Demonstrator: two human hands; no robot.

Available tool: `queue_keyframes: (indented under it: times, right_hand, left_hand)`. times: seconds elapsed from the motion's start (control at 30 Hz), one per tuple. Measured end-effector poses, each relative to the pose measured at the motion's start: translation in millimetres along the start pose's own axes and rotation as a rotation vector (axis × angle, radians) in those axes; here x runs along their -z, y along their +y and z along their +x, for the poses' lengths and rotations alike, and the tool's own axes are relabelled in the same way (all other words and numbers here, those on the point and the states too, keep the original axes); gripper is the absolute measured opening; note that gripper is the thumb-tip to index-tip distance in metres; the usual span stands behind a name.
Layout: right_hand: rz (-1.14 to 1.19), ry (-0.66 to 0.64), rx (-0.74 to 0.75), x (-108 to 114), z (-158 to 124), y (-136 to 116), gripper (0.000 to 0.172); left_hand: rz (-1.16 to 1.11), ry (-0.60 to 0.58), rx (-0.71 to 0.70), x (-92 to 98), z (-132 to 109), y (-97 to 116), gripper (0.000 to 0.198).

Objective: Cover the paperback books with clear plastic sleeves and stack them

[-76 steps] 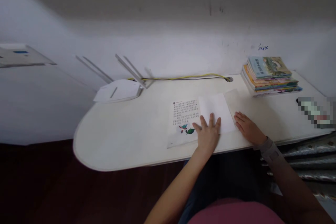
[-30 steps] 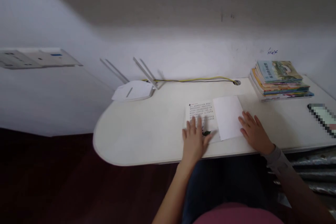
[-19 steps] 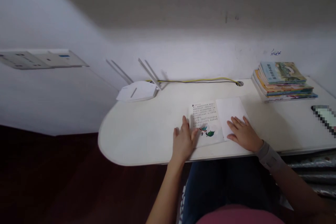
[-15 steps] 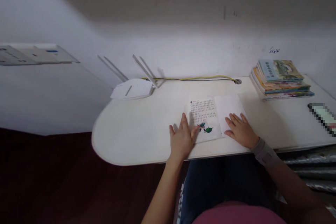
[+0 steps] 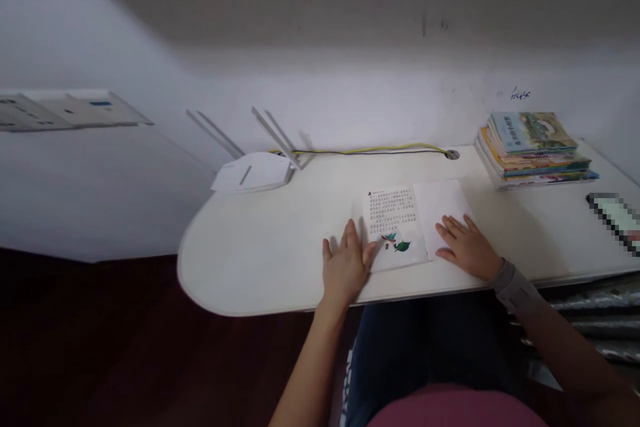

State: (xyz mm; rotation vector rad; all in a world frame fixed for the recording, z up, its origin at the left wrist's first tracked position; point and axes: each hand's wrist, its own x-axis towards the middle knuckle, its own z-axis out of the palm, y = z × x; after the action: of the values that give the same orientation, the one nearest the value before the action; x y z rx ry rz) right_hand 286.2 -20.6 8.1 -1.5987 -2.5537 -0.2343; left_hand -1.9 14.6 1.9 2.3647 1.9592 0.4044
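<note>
An opened booklet [image 5: 397, 258] lies on the white desk near its front edge. Its left page carries printed text above a picture of a green leaf and a small winged figure; its right page looks blank. My left hand [image 5: 345, 267] rests at the booklet's left side, fingers spread, with the thumb by the page edge. Across the right page lies my right hand [image 5: 469, 248], its fingers stretched out flat and a grey band on the wrist. Neither hand grips anything.
On the desk's back left stands a white router [image 5: 253, 172] with raised antennas. A yellow and a black cable run along the wall to a hole [image 5: 453, 155]. To the right are a stack of books [image 5: 535, 153] and a pixelated phone-like object [image 5: 617, 220].
The booklet and my right hand have shifted slightly to the right. My left hand stays in nearly the same place, still spread.
</note>
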Motion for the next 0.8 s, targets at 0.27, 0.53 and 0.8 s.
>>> queue_keyframes:
  times: [0.27, 0.53, 0.8]
  right_hand:
    - [-0.024, -0.005, -0.023, -2.8, -3.3, 8.7, 0.053]
    - [0.021, -0.031, -0.007, -1.5, -1.9, 6.3, 0.051]
    - [-0.003, -0.043, -0.071, 9.6, 1.6, -9.5, 0.048]
  left_hand:
    - [0.103, 0.03, -0.045, -1.0, 3.3, 2.6, 0.055]
    - [0.048, 0.023, -0.135, 7.5, 15.2, -0.7, 0.046]
    - [-0.411, 0.057, -0.065, -1.1, 33.5, 32.7, 0.049]
